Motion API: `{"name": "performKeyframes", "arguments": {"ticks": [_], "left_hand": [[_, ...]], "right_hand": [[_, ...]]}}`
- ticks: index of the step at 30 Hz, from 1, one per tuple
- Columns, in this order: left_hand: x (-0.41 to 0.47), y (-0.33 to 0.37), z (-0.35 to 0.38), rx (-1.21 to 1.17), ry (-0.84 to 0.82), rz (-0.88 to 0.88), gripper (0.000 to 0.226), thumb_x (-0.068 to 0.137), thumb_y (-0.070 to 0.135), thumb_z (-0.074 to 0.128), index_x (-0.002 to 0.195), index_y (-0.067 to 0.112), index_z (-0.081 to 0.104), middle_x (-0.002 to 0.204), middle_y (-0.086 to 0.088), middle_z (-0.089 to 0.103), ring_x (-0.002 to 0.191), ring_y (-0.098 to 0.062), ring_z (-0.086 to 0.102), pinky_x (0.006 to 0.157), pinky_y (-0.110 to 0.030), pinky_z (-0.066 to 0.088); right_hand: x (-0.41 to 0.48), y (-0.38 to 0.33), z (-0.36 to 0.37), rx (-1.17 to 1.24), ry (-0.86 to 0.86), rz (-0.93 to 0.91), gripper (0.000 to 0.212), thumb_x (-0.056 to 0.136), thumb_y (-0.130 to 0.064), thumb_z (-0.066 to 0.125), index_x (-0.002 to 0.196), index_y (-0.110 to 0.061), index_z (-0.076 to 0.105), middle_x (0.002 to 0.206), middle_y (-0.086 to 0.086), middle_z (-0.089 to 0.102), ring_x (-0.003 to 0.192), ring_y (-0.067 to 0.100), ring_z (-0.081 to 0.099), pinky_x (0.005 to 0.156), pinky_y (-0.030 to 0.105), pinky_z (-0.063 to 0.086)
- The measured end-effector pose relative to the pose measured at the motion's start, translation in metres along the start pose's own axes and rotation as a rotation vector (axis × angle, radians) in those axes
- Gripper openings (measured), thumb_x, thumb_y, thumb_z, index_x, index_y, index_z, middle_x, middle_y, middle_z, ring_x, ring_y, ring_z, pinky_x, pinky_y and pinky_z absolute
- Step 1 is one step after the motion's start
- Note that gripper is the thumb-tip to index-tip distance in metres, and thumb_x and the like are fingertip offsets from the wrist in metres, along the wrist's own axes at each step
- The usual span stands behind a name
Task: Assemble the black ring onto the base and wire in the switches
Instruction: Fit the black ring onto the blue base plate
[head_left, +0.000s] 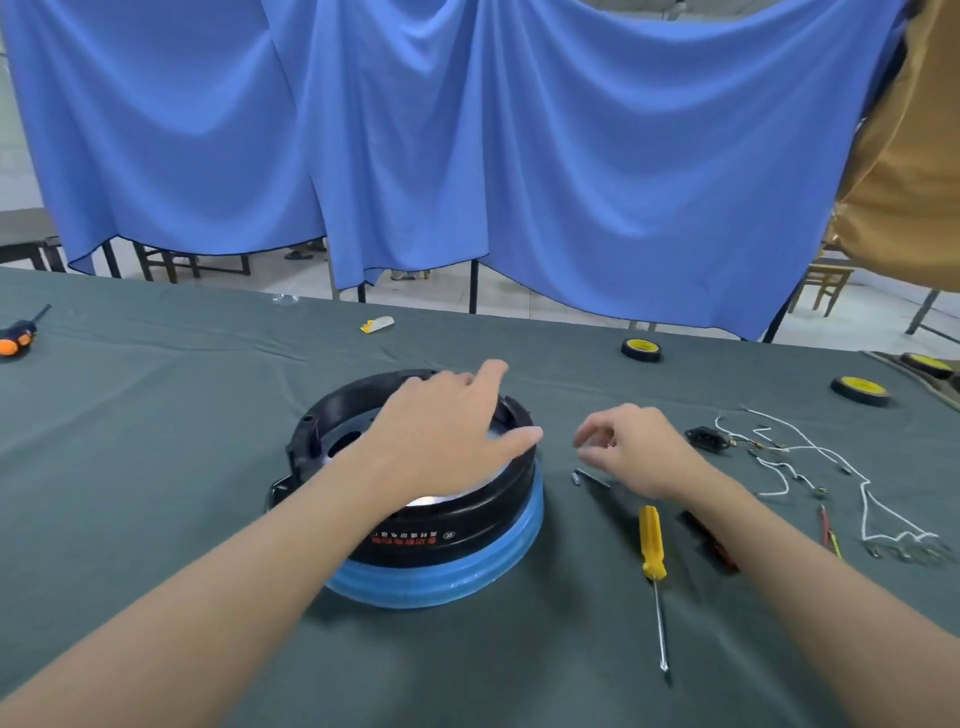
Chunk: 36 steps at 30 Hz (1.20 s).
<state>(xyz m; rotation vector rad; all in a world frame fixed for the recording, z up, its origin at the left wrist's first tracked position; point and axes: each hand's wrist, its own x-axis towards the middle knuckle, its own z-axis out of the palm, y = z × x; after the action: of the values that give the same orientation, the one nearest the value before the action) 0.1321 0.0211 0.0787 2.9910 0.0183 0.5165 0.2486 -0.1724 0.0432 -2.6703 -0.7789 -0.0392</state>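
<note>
A black ring (457, 535) with red and white lettering sits on top of a blue base (441, 584) in the middle of the table. My left hand (447, 436) lies over the ring's top with fingers spread, thumb at the ring's right edge. To the right of the ring, my right hand (631, 449) hovers just above the cloth with fingers loosely curled and nothing seen in them. A black socket part (704, 438) and white wires (810, 457) with small connectors lie to its right. A small screw (575, 477) lies just below the right fingers.
A yellow-handled screwdriver (653, 561) lies near my right forearm, a dark red-black part (711, 540) beside it. Red and yellow wires (830, 532) lie further right. Yellow-black wheels (642, 349), (860, 389) stand at the back right. An orange screwdriver (15, 338) lies far left.
</note>
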Motion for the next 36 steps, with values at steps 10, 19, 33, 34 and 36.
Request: {"name": "performKeyframes", "arguments": {"ticks": [10, 19, 33, 34, 36], "left_hand": [[0.003, 0.012, 0.02, -0.282, -0.054, -0.101, 0.035, 0.092, 0.051, 0.054, 0.122, 0.034, 0.055, 0.094, 0.019, 0.064, 0.106, -0.018, 0.059, 0.086, -0.038, 0.048], [-0.005, 0.01, 0.027, -0.306, -0.205, -0.046, 0.072, 0.084, 0.056, 0.062, 0.142, 0.03, 0.027, 0.103, 0.003, 0.068, 0.099, -0.018, 0.056, 0.086, -0.039, 0.05], [-0.007, 0.009, 0.036, -0.31, -0.165, -0.045, 0.066, 0.086, 0.052, 0.062, 0.134, 0.031, 0.023, 0.107, -0.001, 0.063, 0.096, -0.023, 0.058, 0.084, -0.044, 0.052], [-0.007, 0.008, 0.036, -0.311, -0.166, -0.045, 0.065, 0.086, 0.052, 0.062, 0.134, 0.032, 0.023, 0.107, -0.001, 0.063, 0.096, -0.024, 0.058, 0.084, -0.044, 0.052], [-0.006, 0.008, 0.037, -0.315, -0.166, -0.047, 0.065, 0.085, 0.052, 0.062, 0.134, 0.033, 0.023, 0.106, -0.001, 0.064, 0.096, -0.024, 0.059, 0.084, -0.045, 0.052]], "right_hand": [[-0.01, -0.009, 0.025, -0.212, -0.028, -0.079, 0.026, 0.086, -0.012, 0.05, 0.101, -0.02, 0.07, 0.104, 0.012, 0.067, 0.097, 0.036, 0.061, 0.079, 0.039, 0.054], [-0.016, -0.021, 0.0, 0.212, 0.131, -0.073, 0.007, 0.078, -0.016, 0.065, 0.078, -0.021, 0.07, 0.074, -0.008, 0.068, 0.081, 0.014, 0.064, 0.076, 0.025, 0.051], [-0.012, -0.049, 0.003, 0.391, 0.258, -0.214, 0.009, 0.083, -0.009, 0.071, 0.083, -0.015, 0.077, 0.069, -0.016, 0.066, 0.069, -0.011, 0.06, 0.069, -0.001, 0.039], [-0.012, -0.05, 0.003, 0.358, 0.263, -0.226, 0.01, 0.083, -0.008, 0.07, 0.084, -0.015, 0.077, 0.071, -0.015, 0.066, 0.068, -0.009, 0.06, 0.069, -0.001, 0.039], [-0.011, -0.05, 0.001, 0.295, 0.266, -0.238, 0.01, 0.084, -0.009, 0.069, 0.086, -0.015, 0.077, 0.075, -0.009, 0.07, 0.068, -0.001, 0.06, 0.069, -0.001, 0.038]]}}
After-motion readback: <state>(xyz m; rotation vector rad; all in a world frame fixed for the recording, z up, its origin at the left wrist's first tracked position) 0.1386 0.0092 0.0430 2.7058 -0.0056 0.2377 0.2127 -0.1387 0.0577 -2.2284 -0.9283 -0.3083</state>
